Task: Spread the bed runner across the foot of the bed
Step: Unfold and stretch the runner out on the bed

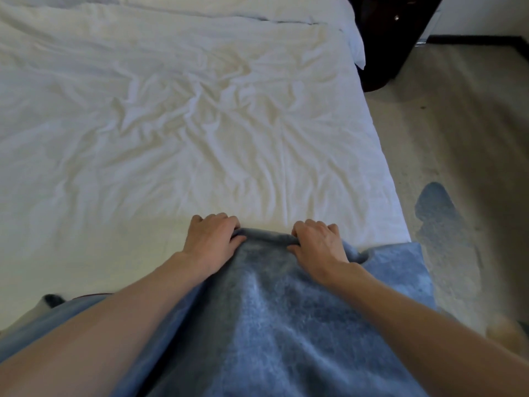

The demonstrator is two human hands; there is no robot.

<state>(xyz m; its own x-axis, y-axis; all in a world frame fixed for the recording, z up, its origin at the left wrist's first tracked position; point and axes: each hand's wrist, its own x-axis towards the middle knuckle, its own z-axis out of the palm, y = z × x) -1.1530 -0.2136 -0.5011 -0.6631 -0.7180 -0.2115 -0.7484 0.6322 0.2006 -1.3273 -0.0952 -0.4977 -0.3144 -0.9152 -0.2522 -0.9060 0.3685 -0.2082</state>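
Head view: the left hand and right hand each grip the bunched leading edge of a blue bed runner, fingers curled over the fold, at the near edge of the bed. The bed's white sheet is wrinkled. To the right lie a pale floor and dark furniture.

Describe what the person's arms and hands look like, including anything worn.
The left hand and right hand are bare: no gloves, and no rings show. Both forearms are uncovered as far as the picture's lower edge, with no sleeve, watch or bracelet in sight.
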